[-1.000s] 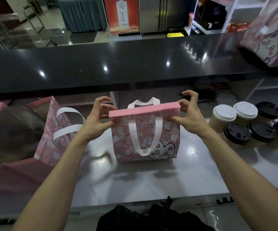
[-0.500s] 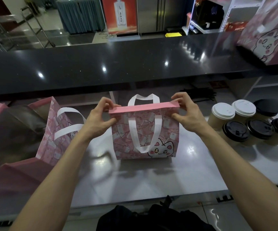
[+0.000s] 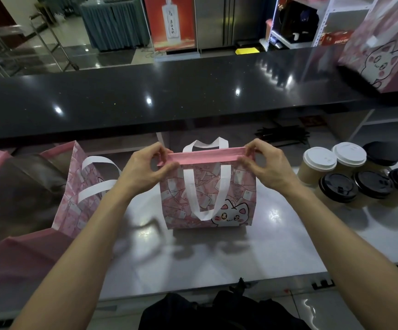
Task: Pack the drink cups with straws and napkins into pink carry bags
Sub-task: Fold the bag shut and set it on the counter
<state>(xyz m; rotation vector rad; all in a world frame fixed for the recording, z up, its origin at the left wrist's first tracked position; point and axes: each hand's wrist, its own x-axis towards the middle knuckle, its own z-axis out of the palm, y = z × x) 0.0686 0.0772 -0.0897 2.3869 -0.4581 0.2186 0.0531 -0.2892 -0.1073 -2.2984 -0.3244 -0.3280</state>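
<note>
At the left edge of the tabletop (image 3: 217, 263) lies a dark brown bag (image 3: 14, 194), and just beside it stands an open pink bag (image 3: 79, 194) with white handles, its mouth turned to the left. In the middle of the tabletop stands the pink carry bag (image 3: 207, 194), upright, printed with a white cat at its lower right corner. Its top edge is folded over into a flat pink band. The left hand (image 3: 143, 172) holds the left end of this band: the grip is a pinch, with the thumb in front and the curled fingers behind the fold. The right hand (image 3: 267, 167) holds the right end in the same way, thumb in front and fingers curled over the top. One white handle hangs down the front of the bag, and the other stands up behind the band. What is inside the bag cannot be seen. Toward the right edge of the tabletop, well apart from the bag, stand the drink cups: two with white lids (image 3: 333, 160) at the back and four with black lids (image 3: 369, 184) around them, close together. On the black upper counter (image 3: 169, 91), at its right end, stands another pink cat bag (image 3: 383, 51).
</note>
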